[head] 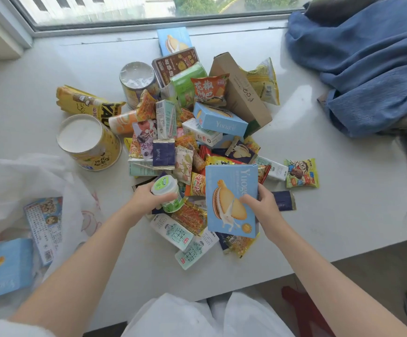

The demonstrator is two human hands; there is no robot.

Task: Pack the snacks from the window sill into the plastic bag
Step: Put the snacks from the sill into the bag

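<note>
Cardboard biscuit box (231, 200) feels light and stiff, my right hand (263, 207) gripping its edge; left hand (144, 198) wraps the small green-lidded tub (167, 193).

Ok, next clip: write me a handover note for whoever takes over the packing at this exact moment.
Left hand: grips a small green-lidded cup at the near edge of the pile.
Right hand: holds a light blue biscuit box upright over the pile.
Plastic bag: lies open at the left on the window sill.
Done: one blue box and a flat printed pack appear to be in the bag.
Left: the two held items, then the rest of the snack pile, including the yellow tubs and bags.
</note>
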